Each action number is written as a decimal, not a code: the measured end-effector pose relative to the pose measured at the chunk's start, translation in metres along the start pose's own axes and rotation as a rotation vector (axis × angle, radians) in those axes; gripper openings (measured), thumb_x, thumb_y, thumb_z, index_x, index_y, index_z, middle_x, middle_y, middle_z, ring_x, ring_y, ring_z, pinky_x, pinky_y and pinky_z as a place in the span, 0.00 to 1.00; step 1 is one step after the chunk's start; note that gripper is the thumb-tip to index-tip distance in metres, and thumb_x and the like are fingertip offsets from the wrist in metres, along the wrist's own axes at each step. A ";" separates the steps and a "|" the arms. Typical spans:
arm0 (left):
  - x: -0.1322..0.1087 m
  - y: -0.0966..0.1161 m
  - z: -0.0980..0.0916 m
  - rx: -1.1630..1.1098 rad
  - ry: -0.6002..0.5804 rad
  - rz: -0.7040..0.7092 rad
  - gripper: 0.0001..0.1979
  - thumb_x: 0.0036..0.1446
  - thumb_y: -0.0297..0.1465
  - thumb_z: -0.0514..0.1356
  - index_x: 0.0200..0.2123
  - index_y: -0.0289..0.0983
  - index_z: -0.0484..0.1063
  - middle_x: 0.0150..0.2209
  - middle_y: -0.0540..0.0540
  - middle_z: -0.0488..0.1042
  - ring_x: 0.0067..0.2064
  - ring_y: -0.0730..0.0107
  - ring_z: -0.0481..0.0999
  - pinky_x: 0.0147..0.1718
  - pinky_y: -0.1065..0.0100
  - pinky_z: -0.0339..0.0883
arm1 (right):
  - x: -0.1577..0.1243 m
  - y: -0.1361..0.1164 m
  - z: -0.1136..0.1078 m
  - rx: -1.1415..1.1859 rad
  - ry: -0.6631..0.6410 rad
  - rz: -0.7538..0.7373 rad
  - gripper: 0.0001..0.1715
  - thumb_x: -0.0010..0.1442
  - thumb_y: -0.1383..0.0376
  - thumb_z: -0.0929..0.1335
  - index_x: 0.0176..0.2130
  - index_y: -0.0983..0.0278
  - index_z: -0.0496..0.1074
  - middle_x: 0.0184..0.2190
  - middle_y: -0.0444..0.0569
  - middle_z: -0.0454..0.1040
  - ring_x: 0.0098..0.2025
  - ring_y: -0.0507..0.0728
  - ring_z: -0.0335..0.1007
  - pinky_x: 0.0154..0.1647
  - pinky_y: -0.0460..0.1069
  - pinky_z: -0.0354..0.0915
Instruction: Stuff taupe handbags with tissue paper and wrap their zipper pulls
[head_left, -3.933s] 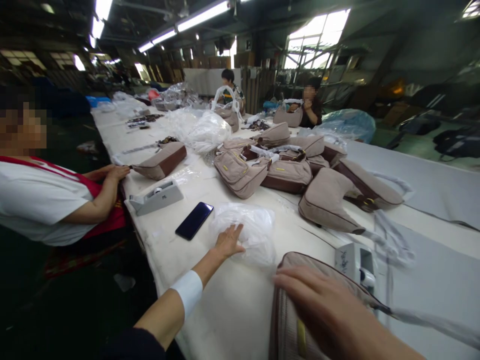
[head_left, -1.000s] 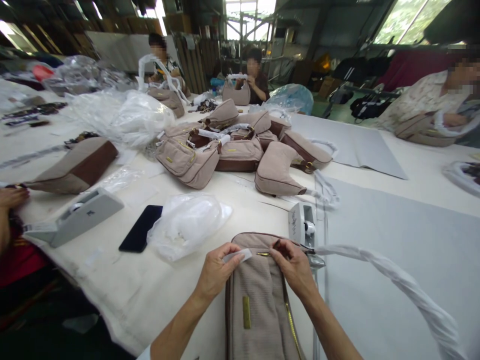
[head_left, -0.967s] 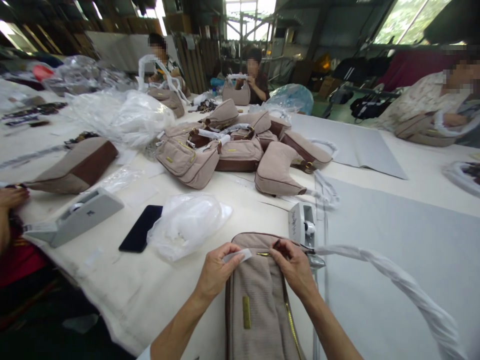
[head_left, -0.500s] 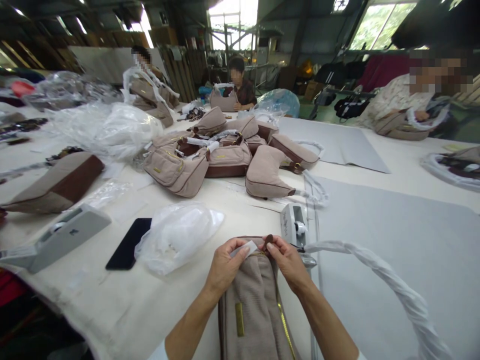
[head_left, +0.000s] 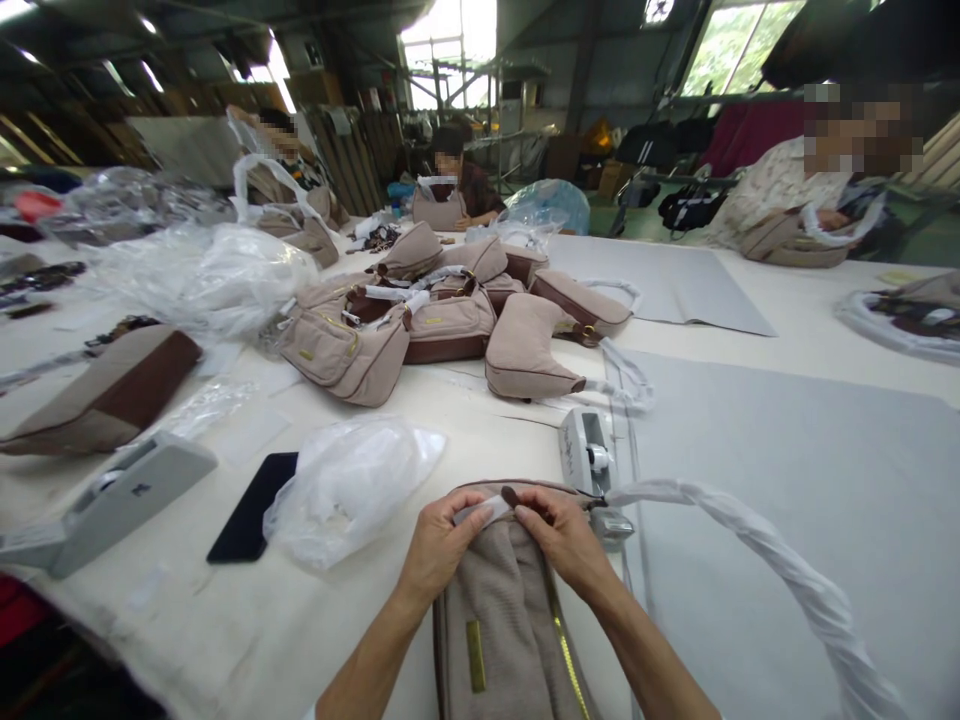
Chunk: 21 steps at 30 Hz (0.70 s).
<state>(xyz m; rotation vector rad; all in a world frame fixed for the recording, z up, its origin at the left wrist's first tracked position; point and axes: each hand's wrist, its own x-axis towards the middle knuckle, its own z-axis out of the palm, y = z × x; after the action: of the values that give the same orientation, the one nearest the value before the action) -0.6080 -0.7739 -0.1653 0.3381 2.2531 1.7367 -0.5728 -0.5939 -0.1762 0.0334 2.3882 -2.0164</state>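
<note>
A taupe fabric handbag (head_left: 510, 620) with a gold plate and a gold zip lies in front of me. Over its far end, my left hand (head_left: 442, 540) pinches a small piece of white paper or film (head_left: 486, 510). Close beside it, my right hand (head_left: 559, 535) is closed on a small dark brown tab (head_left: 510, 496), which meets the white piece's edge. Whether the tab is joined to the bag is hidden by the fingers. The bag's strap, wrapped in white (head_left: 757, 550), curves away to the right.
Ahead lies a heap of similar handbags (head_left: 442, 320). Left of me are a crumpled plastic bag (head_left: 349, 490), a black phone (head_left: 251, 508) and a grey tape dispenser (head_left: 142, 495). Another dispenser (head_left: 585, 450) stands beyond my right hand. Grey sheets (head_left: 787, 480) cover the right side. Several people sit around the table.
Both hands have shifted slightly left, and the brown tab has come up against the white piece. The view has turned a little.
</note>
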 end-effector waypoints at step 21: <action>0.013 0.012 -0.009 0.278 -0.059 0.163 0.08 0.55 0.34 0.59 0.35 0.39 0.76 0.34 0.50 0.78 0.38 0.68 0.75 0.40 0.71 0.65 | -0.005 0.010 0.008 -0.229 0.115 -0.220 0.13 0.59 0.68 0.63 0.41 0.59 0.75 0.34 0.48 0.73 0.38 0.56 0.68 0.40 0.50 0.63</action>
<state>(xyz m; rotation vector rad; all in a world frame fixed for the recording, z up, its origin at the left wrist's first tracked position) -0.6234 -0.7750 -0.1527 0.6382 2.4854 1.4604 -0.5678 -0.6002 -0.1873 -0.1253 2.7931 -1.8510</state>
